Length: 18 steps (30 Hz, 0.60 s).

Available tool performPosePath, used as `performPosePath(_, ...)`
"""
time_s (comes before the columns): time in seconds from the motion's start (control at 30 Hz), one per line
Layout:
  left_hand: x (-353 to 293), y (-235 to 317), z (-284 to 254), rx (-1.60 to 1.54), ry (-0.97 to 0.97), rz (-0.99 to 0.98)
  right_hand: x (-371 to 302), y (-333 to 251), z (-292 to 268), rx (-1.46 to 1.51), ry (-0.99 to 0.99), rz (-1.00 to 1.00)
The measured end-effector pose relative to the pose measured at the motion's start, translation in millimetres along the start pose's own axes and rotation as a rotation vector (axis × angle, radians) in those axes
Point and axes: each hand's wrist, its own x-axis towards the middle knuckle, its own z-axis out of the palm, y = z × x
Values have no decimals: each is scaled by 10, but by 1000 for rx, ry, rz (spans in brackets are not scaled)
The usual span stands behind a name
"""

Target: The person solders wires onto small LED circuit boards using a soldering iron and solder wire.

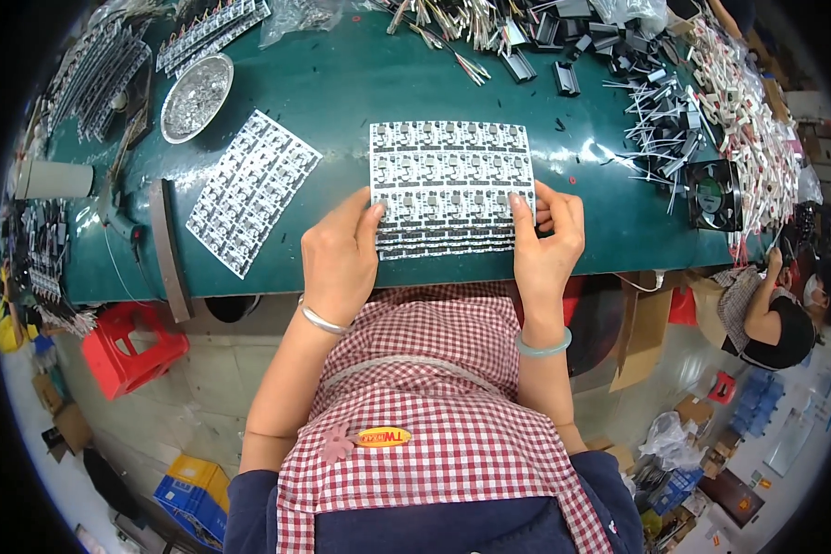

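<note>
Between my two hands is a stack of white circuit board panels [452, 175], its near edges stepped so that several layers show. My left hand [342, 249] pinches the stack's left edge, thumb on top. On the opposite edge my right hand [550, 231] grips it the same way, fingers curled underneath. The stack is over the near part of the green table; whether it rests on the surface I cannot tell. To the left another circuit board panel [253, 192] lies turned at an angle.
A metal bowl [197, 98] of small bits stands at the far left, near a soldering iron [120, 222] and a brown bar [170, 249] at the edge. Black housings [566, 79], white cable ties [651, 129], a small fan [714, 196] and wire bundles [752, 138] crowd the right. A co-worker [774, 319] sits there.
</note>
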Motion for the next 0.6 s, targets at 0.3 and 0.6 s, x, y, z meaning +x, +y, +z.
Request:
performPosePath(0.3, -4, -16, 19, 73, 12, 74, -17, 30, -35, -45, -13, 13)
performPosePath(0.6, -196, -124, -169, -10, 142, -53, 158, -405, -27, 27, 0, -127)
